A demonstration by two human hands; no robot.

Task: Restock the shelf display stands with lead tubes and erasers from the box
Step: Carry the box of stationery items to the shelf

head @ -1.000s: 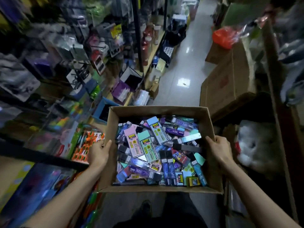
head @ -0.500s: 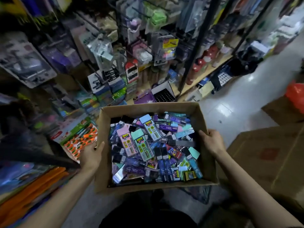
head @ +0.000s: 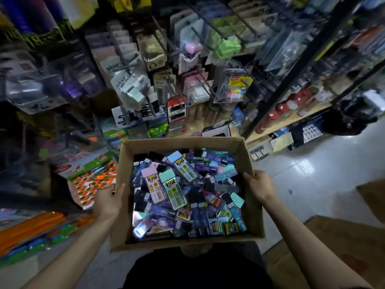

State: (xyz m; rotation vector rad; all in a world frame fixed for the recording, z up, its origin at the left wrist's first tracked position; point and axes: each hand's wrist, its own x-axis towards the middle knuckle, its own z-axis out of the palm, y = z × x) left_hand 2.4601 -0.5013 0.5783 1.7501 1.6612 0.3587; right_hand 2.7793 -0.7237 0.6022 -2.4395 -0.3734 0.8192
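Observation:
An open cardboard box (head: 183,142) is held up in front of me, filled with several small packs of lead tubes and erasers (head: 177,184) in blue, pink, mint and purple. My left hand (head: 108,200) grips the box's left wall, thumb over the rim. My right hand (head: 259,185) grips the right wall, fingers curled over its edge. Behind the box stands the shelf display (head: 166,84) with stationery packs hanging on hooks.
Orange and green carded packs (head: 91,180) lie on the low shelf at left. A black shelf upright (head: 291,80) rises at right, with red jars (head: 279,113) behind it. Brown cartons (head: 333,247) sit on the tiled floor (head: 312,174) at lower right.
The view has swung left from the aisle toward the shelf display. The box stays in both hands, now facing the hanging packs.

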